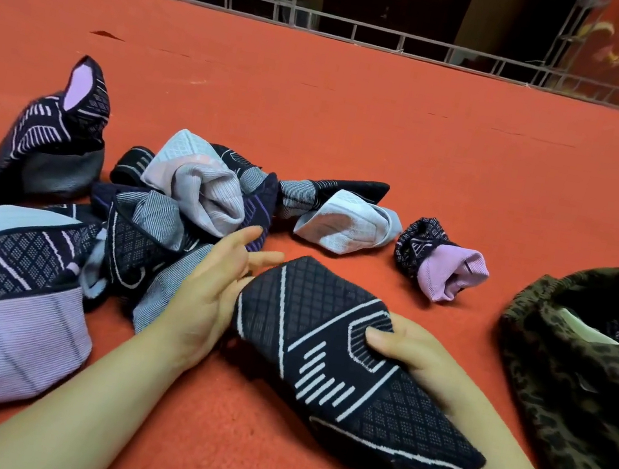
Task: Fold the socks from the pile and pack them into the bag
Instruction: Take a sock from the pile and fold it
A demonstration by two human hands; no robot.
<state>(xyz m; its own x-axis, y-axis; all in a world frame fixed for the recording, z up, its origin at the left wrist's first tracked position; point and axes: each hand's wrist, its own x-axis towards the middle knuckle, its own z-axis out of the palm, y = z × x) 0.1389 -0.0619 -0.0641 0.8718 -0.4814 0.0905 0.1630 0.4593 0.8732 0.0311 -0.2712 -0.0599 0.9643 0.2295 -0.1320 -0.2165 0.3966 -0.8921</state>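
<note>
Black patterned sock (340,355) lies on the red carpet (361,119), pinched at its middle by the right hand (414,356), whose fingers are hidden beneath; the left hand (215,292) touches its edge, fingers relaxed. Beside it lie the sock pile (163,208), one rolled pair (440,257), and one leopard-print bag (581,398), partly cut off.

One rolled black-and-pink knit sock bundle (440,259), one leopard-print fabric bag (566,362), two bare hands, and a tangled sock pile (163,208) beyond exact count.
</note>
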